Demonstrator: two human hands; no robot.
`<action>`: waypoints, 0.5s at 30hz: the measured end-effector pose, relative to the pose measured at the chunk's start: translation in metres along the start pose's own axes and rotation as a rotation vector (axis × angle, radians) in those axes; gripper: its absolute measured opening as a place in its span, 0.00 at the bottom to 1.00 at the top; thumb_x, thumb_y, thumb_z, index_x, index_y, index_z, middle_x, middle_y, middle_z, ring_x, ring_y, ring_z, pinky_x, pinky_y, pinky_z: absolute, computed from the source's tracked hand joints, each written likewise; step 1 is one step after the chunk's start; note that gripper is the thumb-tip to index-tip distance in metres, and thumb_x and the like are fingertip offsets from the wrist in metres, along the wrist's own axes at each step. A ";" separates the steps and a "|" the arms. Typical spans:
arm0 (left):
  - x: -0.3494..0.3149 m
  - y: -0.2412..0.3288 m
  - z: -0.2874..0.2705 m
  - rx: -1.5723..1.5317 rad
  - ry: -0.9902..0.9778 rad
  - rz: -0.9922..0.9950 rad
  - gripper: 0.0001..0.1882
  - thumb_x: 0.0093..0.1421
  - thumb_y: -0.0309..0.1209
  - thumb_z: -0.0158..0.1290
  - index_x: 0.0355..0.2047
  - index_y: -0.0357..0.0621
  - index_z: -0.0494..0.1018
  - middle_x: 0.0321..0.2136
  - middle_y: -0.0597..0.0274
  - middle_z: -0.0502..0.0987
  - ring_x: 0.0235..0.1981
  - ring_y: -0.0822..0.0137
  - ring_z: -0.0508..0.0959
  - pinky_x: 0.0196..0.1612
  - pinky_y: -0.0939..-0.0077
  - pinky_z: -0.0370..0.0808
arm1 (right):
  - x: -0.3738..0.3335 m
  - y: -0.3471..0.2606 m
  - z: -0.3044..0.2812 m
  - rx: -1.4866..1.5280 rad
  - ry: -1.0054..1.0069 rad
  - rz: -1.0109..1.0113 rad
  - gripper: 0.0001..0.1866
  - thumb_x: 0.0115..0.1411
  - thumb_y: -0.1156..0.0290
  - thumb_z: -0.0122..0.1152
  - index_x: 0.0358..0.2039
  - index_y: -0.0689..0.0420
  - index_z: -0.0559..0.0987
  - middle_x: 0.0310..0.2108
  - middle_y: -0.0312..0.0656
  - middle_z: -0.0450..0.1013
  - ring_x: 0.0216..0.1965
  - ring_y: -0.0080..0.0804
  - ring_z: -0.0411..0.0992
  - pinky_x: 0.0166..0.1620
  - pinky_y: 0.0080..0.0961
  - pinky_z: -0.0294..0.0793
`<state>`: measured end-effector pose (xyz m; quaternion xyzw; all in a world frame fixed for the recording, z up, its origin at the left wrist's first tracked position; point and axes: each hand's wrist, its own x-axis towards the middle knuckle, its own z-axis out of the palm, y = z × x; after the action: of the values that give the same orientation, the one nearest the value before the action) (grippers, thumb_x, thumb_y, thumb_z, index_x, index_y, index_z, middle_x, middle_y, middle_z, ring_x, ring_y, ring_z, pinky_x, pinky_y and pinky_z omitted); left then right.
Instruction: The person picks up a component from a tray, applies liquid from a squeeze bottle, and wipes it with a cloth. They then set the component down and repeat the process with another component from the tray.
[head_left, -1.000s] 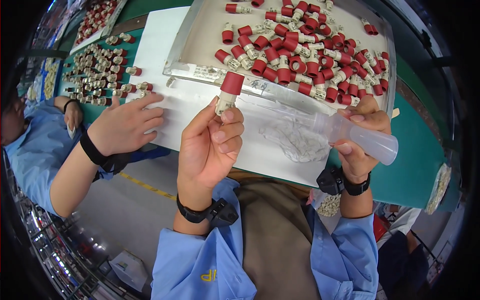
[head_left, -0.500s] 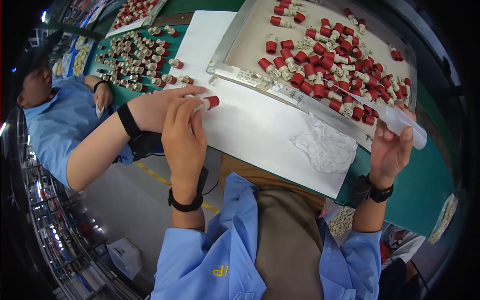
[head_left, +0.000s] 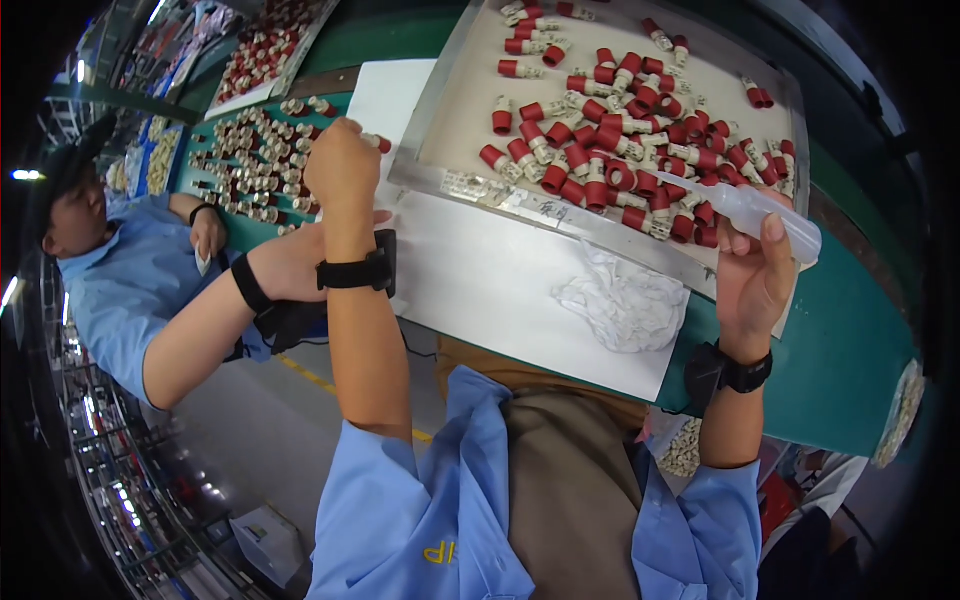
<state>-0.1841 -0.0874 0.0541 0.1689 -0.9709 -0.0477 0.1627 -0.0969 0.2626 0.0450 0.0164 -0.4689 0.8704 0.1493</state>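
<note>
My left hand (head_left: 342,170) reaches out over the near edge of a group of standing parts (head_left: 262,155), its back toward me. A small cylindrical part (head_left: 379,144), white with a red sleeve, sticks out at the right side of its curled fingers; the fingertips are hidden. My right hand (head_left: 752,262) grips a translucent squeeze bottle (head_left: 770,221) with a long thin nozzle, which points left over the loose red-and-white parts (head_left: 620,130) in a metal-rimmed tray (head_left: 470,190).
A co-worker's hand (head_left: 290,262) lies just behind my left wrist, the arm crossing from the left. White sheet (head_left: 440,260) covers the near bench, with a crumpled white cloth (head_left: 625,300) on it. Another tray of parts (head_left: 262,60) stands at the far left.
My left hand has moved away from me and slightly left with the red-and-white part. My right hand still holds the bottle over the tray. The whole view has shifted slightly.
</note>
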 end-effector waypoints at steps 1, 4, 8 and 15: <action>0.003 0.002 0.002 0.017 -0.032 -0.035 0.11 0.46 0.31 0.53 0.31 0.44 0.75 0.29 0.53 0.77 0.31 0.53 0.76 0.34 0.62 0.72 | 0.000 -0.001 -0.001 0.003 0.007 0.007 0.19 0.53 0.66 0.56 0.41 0.66 0.68 0.28 0.40 0.67 0.22 0.19 0.60 0.29 0.20 0.62; 0.010 0.005 0.011 0.035 -0.073 -0.045 0.11 0.46 0.32 0.53 0.32 0.45 0.75 0.29 0.53 0.77 0.32 0.53 0.77 0.34 0.62 0.72 | 0.001 -0.002 -0.002 0.017 0.025 0.015 0.19 0.52 0.67 0.58 0.41 0.65 0.69 0.27 0.40 0.69 0.22 0.20 0.63 0.29 0.22 0.64; 0.036 -0.003 0.033 0.014 -0.026 0.048 0.11 0.47 0.32 0.52 0.32 0.47 0.76 0.30 0.52 0.77 0.33 0.53 0.76 0.34 0.62 0.72 | 0.002 -0.004 -0.001 0.053 0.047 0.041 0.18 0.51 0.67 0.58 0.40 0.64 0.69 0.27 0.39 0.68 0.22 0.20 0.64 0.29 0.22 0.64; 0.075 0.014 0.051 -0.005 -0.022 0.191 0.11 0.47 0.32 0.52 0.32 0.49 0.76 0.30 0.53 0.76 0.34 0.53 0.76 0.35 0.61 0.72 | 0.003 -0.005 0.000 0.019 0.064 0.088 0.18 0.52 0.67 0.57 0.40 0.63 0.68 0.26 0.38 0.67 0.21 0.18 0.60 0.28 0.20 0.62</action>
<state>-0.2724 -0.0980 0.0304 0.0748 -0.9842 -0.0360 0.1561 -0.0982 0.2660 0.0499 -0.0306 -0.4560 0.8806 0.1254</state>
